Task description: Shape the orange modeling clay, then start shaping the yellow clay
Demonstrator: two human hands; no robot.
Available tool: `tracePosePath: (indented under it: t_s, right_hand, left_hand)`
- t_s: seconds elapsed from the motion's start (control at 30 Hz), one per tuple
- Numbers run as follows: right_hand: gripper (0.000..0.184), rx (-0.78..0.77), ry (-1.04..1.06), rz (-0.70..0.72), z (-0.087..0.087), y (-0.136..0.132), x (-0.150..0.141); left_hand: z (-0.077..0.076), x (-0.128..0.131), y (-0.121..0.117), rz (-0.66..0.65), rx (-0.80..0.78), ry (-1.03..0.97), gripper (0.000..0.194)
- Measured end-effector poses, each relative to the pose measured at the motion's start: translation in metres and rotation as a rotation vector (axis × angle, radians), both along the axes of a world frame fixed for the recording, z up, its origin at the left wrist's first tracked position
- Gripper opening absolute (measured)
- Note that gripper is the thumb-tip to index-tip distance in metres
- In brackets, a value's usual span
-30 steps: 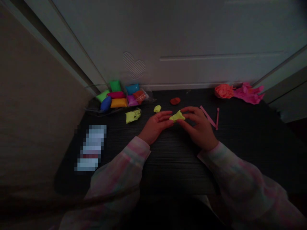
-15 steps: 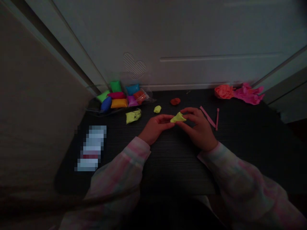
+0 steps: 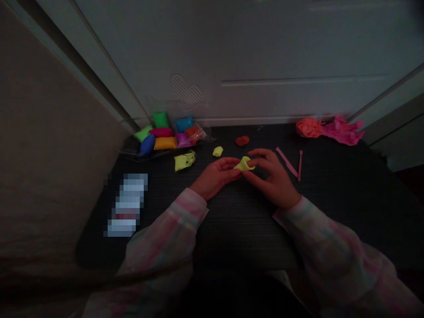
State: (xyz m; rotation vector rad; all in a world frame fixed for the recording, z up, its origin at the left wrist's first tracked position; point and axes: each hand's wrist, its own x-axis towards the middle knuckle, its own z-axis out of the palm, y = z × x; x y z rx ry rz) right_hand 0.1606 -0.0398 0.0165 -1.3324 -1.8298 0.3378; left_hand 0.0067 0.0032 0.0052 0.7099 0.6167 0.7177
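Note:
A thin, curled piece of yellow modelling clay (image 3: 244, 164) is held between my two hands above the dark table. My left hand (image 3: 216, 176) pinches its left edge between thumb and fingers. On the other side, my right hand (image 3: 273, 179) grips the clay's right part with thumb and fingertips. Just beyond my left hand lies a small yellow clay lump (image 3: 217, 151). A flattened red clay lump (image 3: 242, 141) rests farther back. To the right of my right hand are a pink clay knife (image 3: 286, 162) and a thin pink rod-shaped tool (image 3: 300, 165).
A clear bag with several coloured clay packets (image 3: 165, 142) lies at the back left, an opened yellow packet (image 3: 184, 161) before it. A phone (image 3: 127, 205) with blurred screen lies left. Crumpled orange and pink material (image 3: 342, 131) sits back right. A white panel (image 3: 281, 53) rises behind the table.
The yellow clay has changed shape, its upper edge now more curled and folded open. My right fingers have shifted slightly on it; the things on the table stay put.

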Motion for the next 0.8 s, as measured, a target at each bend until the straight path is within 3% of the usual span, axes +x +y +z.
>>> tracePosePath:
  t_s: [0.3, 0.6, 0.8]
  right_hand:
    - [0.009, 0.027, -0.077, 0.009, -0.0008, 0.0001, 0.0005]
    - [0.013, 0.105, -0.205, 0.036, -0.0008, -0.0016, -0.0014]
    - [0.012, 0.183, -0.285, 0.072, -0.0004, -0.0028, -0.0039]
  left_hand:
    - [-0.0053, -0.0004, 0.0013, -0.108, 0.145, 0.115, 0.033]
    - [-0.0075, 0.0015, -0.0005, 0.01, 0.388, 0.234, 0.033]
    - [-0.0096, 0.0024, -0.0035, -0.017, 0.559, 0.353, 0.038]
